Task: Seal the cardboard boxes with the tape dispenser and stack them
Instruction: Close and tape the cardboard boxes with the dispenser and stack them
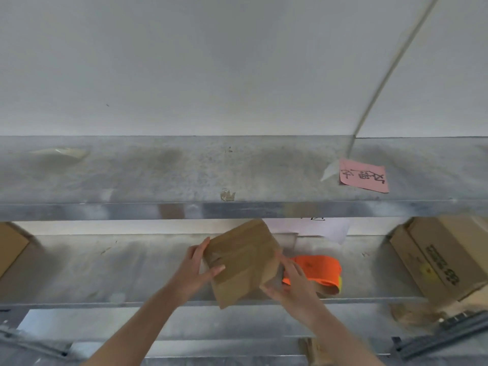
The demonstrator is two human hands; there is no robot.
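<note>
Cardboard box (243, 260) — shut, tilted — gripped in fingers of L hand (196, 270) + R hand (293, 283).

Pink note (364, 176) handwriting and side carton (435, 257) print both unreadable

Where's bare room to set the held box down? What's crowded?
Lower shelf is bare between the left box and the small box that the left hand and right hand hold. Upper shelf is mostly bare left of the pink note. Crowded on the right: tape dispenser, then printed box.
</note>
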